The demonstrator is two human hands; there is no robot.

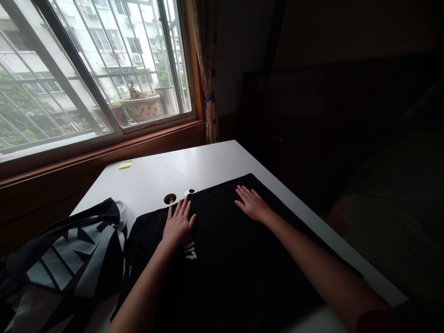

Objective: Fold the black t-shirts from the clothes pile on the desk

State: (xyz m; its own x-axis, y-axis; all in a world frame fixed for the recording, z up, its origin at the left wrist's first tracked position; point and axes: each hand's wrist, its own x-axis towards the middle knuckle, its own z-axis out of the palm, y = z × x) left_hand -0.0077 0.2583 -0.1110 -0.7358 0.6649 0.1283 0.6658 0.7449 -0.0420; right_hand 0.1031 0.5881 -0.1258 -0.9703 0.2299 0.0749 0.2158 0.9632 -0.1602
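A black garment (229, 263) with small white lettering lies spread flat on a white table (163, 173). My left hand (178, 223) rests palm down on its upper left part, fingers stretched out toward the far edge. My right hand (252, 204) lies flat on the upper middle of the cloth, fingers spread. Neither hand holds anything.
A black and white patterned garment (69, 259) lies bunched at the table's left. Near the far edge of the black cloth is a round cable hole (169, 198) and a small round object (190, 191). A yellow note (125, 164) lies by the window sill. A dark bed stands right.
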